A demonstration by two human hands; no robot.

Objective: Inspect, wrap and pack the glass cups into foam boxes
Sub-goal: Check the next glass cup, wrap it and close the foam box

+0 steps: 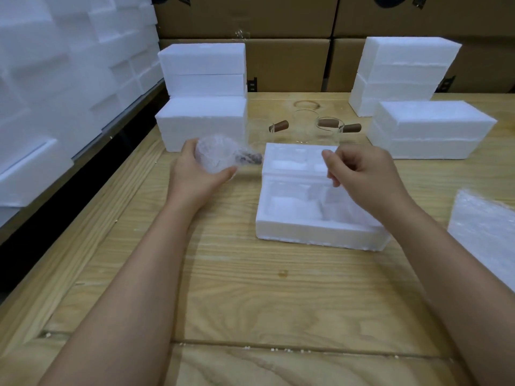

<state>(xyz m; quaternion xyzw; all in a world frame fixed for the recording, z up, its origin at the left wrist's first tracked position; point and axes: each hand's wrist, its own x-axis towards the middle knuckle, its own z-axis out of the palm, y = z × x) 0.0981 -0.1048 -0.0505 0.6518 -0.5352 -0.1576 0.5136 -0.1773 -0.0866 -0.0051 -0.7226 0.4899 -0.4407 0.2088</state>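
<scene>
The left hand (195,178) grips the wrapped glass cup (216,157), fingers curled round its bubble wrap, just left of the open foam box (306,236) on the tabletop (223,288). The right hand (365,176) hovers over the box with fingers curled; whether it pinches anything I cannot tell. The wrap looks loose at the handle end, so it could unwind or snag on a cavity rim, and the cup might slip. A careless reach could knock the bare glass cups (305,126) just behind the box
</scene>
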